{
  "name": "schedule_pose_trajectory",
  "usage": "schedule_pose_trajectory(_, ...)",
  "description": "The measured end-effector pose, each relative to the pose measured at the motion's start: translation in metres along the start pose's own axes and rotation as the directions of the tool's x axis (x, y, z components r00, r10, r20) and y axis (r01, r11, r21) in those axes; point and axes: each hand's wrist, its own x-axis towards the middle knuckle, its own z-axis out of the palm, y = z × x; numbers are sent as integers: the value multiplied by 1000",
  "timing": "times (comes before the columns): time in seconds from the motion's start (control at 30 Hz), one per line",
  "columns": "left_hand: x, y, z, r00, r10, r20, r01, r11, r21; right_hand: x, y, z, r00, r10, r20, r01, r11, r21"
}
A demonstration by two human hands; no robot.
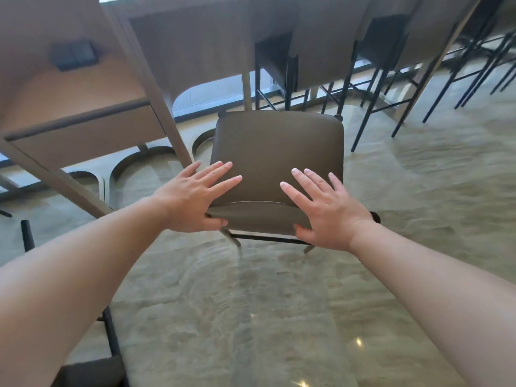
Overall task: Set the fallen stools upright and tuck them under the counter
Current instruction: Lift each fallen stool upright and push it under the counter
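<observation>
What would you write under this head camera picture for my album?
Both hands, left hand and right hand, press flat on the brown padded stool seat, upright before the wooden counter.

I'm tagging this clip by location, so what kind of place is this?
Probably a cafe, bar or lounge with counter seating. A long wooden counter has tall black-legged stools tucked under it, the floor is polished stone, and both hands rest on another stool.
</observation>
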Motion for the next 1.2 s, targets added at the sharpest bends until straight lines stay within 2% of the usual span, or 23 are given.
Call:
schedule_pose_trajectory(0.37, 58, -45, -16, 999, -15, 36, 17, 998, -54, 61, 47, -16, 1000, -26, -4, 26, 1000, 16)
schedule_pose_trajectory(0.53, 71, -55, -17, 999, -21, 49, 23, 999, -35, 73, 57, -15, 995, -90, -46, 90, 996, 6)
schedule_pose_trajectory(0.97, 68, -59, -17, 973, -207, 99, 218, 970, -106, 131, 90, -26, 965, -262, -31, 260, 964, -59)
schedule_pose_trajectory(1.2, 79, -62, -21, 952, -285, 114, 300, 942, -152, 170, 112, -28, 957, -291, -9, 290, 956, -41)
